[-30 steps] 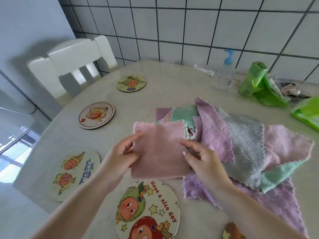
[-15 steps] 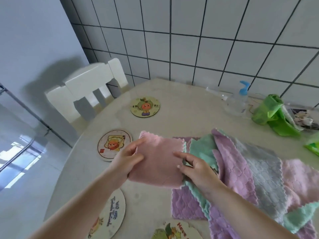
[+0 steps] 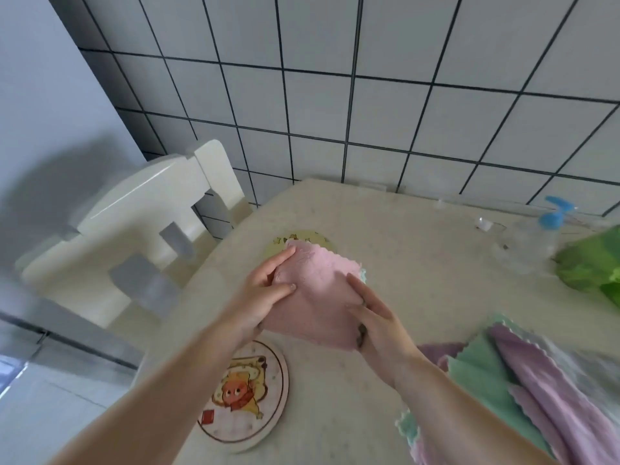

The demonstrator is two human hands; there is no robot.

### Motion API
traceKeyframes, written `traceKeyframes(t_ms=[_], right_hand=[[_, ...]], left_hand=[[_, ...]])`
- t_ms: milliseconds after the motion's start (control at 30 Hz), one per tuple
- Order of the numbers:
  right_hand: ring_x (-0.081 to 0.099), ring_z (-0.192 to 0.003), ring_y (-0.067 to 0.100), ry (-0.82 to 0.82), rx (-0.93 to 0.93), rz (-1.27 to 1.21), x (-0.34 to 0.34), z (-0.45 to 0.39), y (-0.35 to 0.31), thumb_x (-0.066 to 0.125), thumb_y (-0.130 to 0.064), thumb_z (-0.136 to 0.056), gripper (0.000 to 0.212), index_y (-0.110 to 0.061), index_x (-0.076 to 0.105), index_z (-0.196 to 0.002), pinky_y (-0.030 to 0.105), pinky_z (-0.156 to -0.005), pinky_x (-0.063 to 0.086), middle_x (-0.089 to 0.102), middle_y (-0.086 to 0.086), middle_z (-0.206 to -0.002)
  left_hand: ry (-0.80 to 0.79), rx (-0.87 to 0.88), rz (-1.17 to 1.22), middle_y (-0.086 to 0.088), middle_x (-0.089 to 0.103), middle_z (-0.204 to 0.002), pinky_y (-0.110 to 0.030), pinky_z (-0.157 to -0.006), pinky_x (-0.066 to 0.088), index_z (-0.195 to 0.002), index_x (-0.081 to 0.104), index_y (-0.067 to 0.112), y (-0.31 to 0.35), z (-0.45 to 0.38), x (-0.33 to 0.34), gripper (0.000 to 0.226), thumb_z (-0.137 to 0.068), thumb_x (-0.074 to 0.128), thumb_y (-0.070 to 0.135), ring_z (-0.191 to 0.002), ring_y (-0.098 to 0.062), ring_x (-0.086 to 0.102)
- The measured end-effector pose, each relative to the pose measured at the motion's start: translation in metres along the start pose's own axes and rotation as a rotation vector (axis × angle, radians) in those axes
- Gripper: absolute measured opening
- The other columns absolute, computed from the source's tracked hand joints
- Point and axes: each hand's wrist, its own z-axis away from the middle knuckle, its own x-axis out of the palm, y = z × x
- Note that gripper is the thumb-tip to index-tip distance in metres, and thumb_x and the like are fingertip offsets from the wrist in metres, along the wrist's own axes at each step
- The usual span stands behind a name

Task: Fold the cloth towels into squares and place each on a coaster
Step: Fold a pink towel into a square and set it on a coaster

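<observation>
Towel [image 3: 315,297], pink and folded to a square, is between my two hands, above the table [image 3: 419,263]. My left hand [image 3: 265,293] grips its left edge: the thumb lies on top of the cloth and the fingers reach along the far-left corner, partly under it. My right hand [image 3: 375,317] holds the right edge, with the thumb pressed on top and the other fingers curled under the cloth, so I see them only a little. The far corner of the towel covers part of a yellow coaster [image 3: 295,239] near the far-left edge of the table; I cannot tell if the cloth already touches it or hangs just above. A thin mint-green edge shows at the right corner of the pink square. A second coaster [image 3: 248,394], with an orange cartoon figure, lies nearer to me, below my left wrist, with nothing on it. At the right, the pile of unfolded towels [image 3: 523,391] in mint, lilac and pink lies well apart from my hands. Behind it stand a clear spray bottle with a blue top [image 3: 550,223] and a blurred green bag [image 3: 593,263]. A white chair [image 3: 141,213] stands beside the table at the left, before the tiled wall [image 3: 369,95].
</observation>
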Motion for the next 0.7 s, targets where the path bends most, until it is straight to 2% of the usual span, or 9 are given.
traceKeyframes(t_ms=[100,200,300,367,467,567,633,700], right_hand=[[0.066,-0.097,0.013,0.036,-0.053,-0.004,0.009,-0.033,-0.011,0.043,-0.003,-0.093,0.05,-0.035,0.048,-0.132,0.031,-0.081,0.049,0.064,-0.003,-0.121],[0.061,-0.079,0.014,0.108,-0.115,0.052,0.014,-0.069,-0.018,0.046,-0.005,-0.091,0.049,-0.041,0.053,-0.123,0.031,-0.074,0.046,0.066,-0.004,-0.096],[0.045,-0.063,0.013,0.168,-0.128,0.135,0.015,-0.102,-0.018,0.048,-0.005,-0.09,0.048,-0.048,0.056,-0.112,0.022,-0.06,0.04,0.046,0.003,-0.077],[0.043,-0.054,0.008,0.181,-0.098,0.172,0.017,-0.121,-0.015,0.047,-0.003,-0.09,0.049,-0.045,0.053,-0.114,0.018,-0.05,0.036,0.045,-0.001,-0.07],[0.05,-0.065,0.014,0.189,-0.056,0.245,0.022,-0.139,-0.007,0.048,-0.003,-0.089,0.05,-0.043,0.051,-0.12,0.024,-0.062,0.044,0.054,0.0,-0.077],[0.057,-0.079,0.018,0.194,-0.038,0.358,0.021,-0.149,0.0,0.05,-0.007,-0.089,0.048,-0.04,0.051,-0.123,0.035,-0.08,0.051,0.06,-0.002,-0.089],[0.061,-0.094,0.017,0.197,-0.039,0.43,0.018,-0.15,0.002,0.053,-0.01,-0.089,0.048,-0.037,0.05,-0.129,0.034,-0.09,0.05,0.061,-0.004,-0.106],[0.057,-0.106,0.013,0.209,-0.061,0.499,0.015,-0.151,0.002,0.056,-0.014,-0.089,0.051,-0.036,0.045,-0.133,0.029,-0.092,0.047,0.054,-0.008,-0.117]], left_hand=[[-0.051,0.044,-0.016,0.01,0.059,-0.123,-0.021,-0.087,0.045,-0.117,0.054,0.043,0.001,-0.042,-0.012,0.059,-0.084,0.054,-0.006,-0.107,-0.006,0.058],[-0.107,0.07,-0.026,0.017,0.056,-0.126,-0.022,-0.092,0.044,-0.122,0.051,0.043,-0.004,-0.084,-0.023,0.06,-0.077,0.064,0.006,-0.112,-0.002,0.056],[-0.124,0.088,-0.09,0.02,0.046,-0.135,-0.02,-0.099,0.038,-0.13,0.047,0.036,-0.015,-0.116,-0.032,0.063,-0.077,0.068,0.009,-0.12,0.005,0.046],[-0.091,0.093,-0.181,0.018,0.042,-0.14,-0.017,-0.101,0.034,-0.135,0.045,0.03,-0.024,-0.131,-0.037,0.062,-0.083,0.064,0.002,-0.125,0.005,0.041],[-0.06,0.088,-0.278,0.017,0.039,-0.143,-0.021,-0.108,0.029,-0.136,0.043,0.027,-0.037,-0.142,-0.047,0.062,-0.084,0.061,-0.001,-0.129,0.002,0.037],[-0.066,0.099,-0.327,0.018,0.04,-0.142,-0.024,-0.108,0.033,-0.136,0.044,0.029,-0.044,-0.147,-0.055,0.062,-0.083,0.062,0.002,-0.126,0.003,0.041],[-0.068,0.104,-0.342,0.018,0.043,-0.139,-0.02,-0.103,0.038,-0.136,0.044,0.029,-0.046,-0.148,-0.056,0.061,-0.084,0.063,0.003,-0.117,0.008,0.047],[-0.057,0.109,-0.373,0.018,0.047,-0.134,-0.017,-0.098,0.04,-0.136,0.044,0.029,-0.045,-0.151,-0.055,0.062,-0.083,0.062,0.002,-0.108,0.012,0.052]])
